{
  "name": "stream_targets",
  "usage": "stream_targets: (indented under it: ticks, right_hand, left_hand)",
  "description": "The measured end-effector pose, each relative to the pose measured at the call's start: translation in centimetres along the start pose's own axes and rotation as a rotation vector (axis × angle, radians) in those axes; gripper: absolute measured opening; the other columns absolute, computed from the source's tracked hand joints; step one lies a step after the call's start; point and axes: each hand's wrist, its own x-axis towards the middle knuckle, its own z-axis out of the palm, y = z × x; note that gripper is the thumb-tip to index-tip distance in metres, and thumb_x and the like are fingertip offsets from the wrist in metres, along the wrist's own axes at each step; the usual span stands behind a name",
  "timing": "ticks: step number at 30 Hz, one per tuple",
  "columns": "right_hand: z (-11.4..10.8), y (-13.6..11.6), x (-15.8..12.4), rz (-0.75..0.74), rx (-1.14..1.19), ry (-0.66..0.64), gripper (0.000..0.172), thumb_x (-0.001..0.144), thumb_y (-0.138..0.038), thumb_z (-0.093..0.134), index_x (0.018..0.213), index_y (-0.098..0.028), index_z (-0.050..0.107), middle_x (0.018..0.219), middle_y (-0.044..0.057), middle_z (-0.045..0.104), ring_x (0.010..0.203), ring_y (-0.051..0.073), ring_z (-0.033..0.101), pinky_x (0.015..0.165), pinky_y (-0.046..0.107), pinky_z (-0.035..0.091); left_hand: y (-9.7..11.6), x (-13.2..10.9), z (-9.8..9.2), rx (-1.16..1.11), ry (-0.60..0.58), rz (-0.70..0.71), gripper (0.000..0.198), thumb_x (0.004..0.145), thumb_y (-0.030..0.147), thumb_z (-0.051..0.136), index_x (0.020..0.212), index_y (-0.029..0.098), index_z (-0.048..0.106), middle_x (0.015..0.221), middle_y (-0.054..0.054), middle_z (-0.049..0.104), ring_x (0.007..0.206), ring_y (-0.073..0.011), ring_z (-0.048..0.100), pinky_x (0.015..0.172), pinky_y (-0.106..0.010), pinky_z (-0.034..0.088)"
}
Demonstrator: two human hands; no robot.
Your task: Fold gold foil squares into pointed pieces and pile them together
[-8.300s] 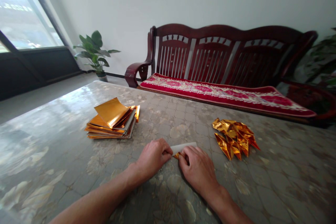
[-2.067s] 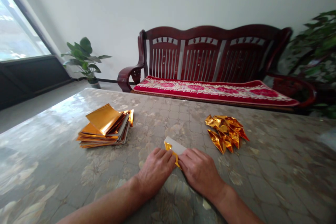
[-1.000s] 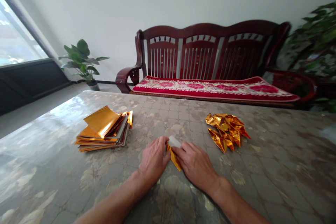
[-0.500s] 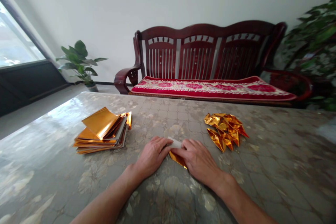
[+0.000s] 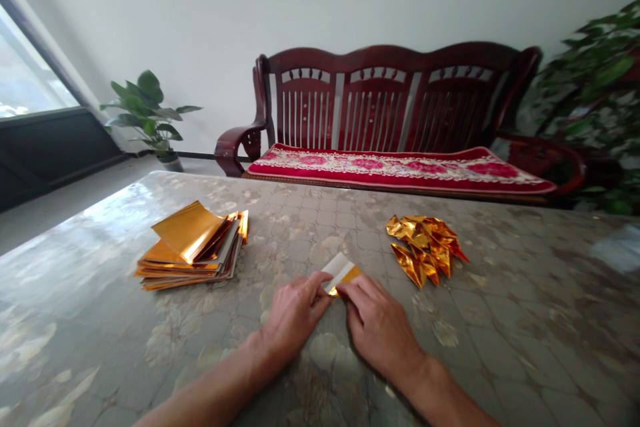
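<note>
Paper (image 5: 341, 271) is held between both hands just above or on the near middle of the desk (image 5: 530, 287); whether it is lifted cannot be told. Its left corner is pinched by the left hand (image 5: 299, 309), whose fingers are curled in and whose thumb is tucked below the forefinger. The lower right edge is gripped by the right hand (image 5: 383, 320), its fingers bent and closed over the gold part, with the farther fingers partly hidden. A pale band and a gold band are shown side by side on the paper, and its far corner is left uncovered. The two hands are kept near each other but apart. On the desk, which is covered with a grey floral pattern, a stack (image 5: 193, 250) of gold sheets is set to the left, its top sheets skewed. To the right, crumpled-looking gold pieces (image 5: 427, 247) are heaped together, well apart from the stack. A pale blurred object (image 5: 620, 248) is seen at the right edge. Beyond the desk, a dark red bench (image 5: 373, 105) is placed against a white wall (image 5: 200, 7), its seat covered by a red flowered mat (image 5: 390, 168). The bench is flanked by a potted plant (image 5: 147, 107) on the left and foliage (image 5: 595, 97) on the right; daylight is let in through a window (image 5: 30, 67).
</note>
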Motion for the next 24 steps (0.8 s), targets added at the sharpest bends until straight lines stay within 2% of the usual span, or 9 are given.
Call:
stream_targets:
  ticks: [4,8,14,18,24]
  right_hand:
    - [0.1,0.1,0.5,0.05,0.067,-0.025,0.013,0.093,-0.019,0.053,0.09,-0.024,0.065,0.09,0.002,0.064,0.092,0.019,0.058,0.078,0.029,0.042]
    - [0.1,0.4,1.1,0.091,0.017,-0.031,0.016,0.094,-0.023,0.054,0.082,-0.024,0.065,0.086,0.001,0.064,0.087,0.018,0.059,0.072,0.028,0.04]
    - [0.2,0.4,1.1,0.1,-0.007,-0.032,0.024,0.094,-0.027,0.053,0.072,-0.023,0.062,0.083,0.001,0.063,0.084,0.017,0.059,0.071,0.027,0.04]
    - [0.1,0.4,1.1,0.142,0.066,-0.031,0.02,0.092,-0.031,0.057,0.074,-0.024,0.064,0.084,0.0,0.063,0.085,0.017,0.059,0.071,0.027,0.04]
    - [0.5,0.4,1.3,0.183,0.091,-0.025,0.021,0.089,-0.025,0.057,0.069,-0.023,0.06,0.081,0.0,0.062,0.085,0.017,0.058,0.07,0.027,0.039]
  left_hand:
    - [0.3,0.0,0.1,-0.009,-0.027,0.002,0.03,0.087,0.02,0.06,0.116,0.028,0.059,0.085,0.005,0.071,0.083,-0.0139,0.066,0.073,-0.022,0.047]
    - [0.0,0.1,-0.7,0.089,-0.047,0.006,0.009,0.088,0.023,0.06,0.091,0.025,0.068,0.089,0.002,0.066,0.084,-0.0147,0.064,0.073,-0.023,0.045]
    - [-0.2,0.2,-1.3,0.153,-0.073,0.017,0.013,0.09,0.027,0.059,0.084,0.024,0.07,0.088,0.0,0.064,0.085,-0.0149,0.063,0.072,-0.023,0.043]
    - [-0.2,0.3,-1.3,0.175,-0.078,0.033,0.016,0.091,0.027,0.058,0.08,0.023,0.069,0.085,0.001,0.065,0.084,-0.0151,0.062,0.071,-0.023,0.042]
    - [0.2,0.4,-1.3,0.193,-0.082,0.02,0.017,0.091,0.03,0.058,0.078,0.024,0.069,0.083,0.001,0.065,0.082,-0.0157,0.063,0.069,-0.023,0.041]
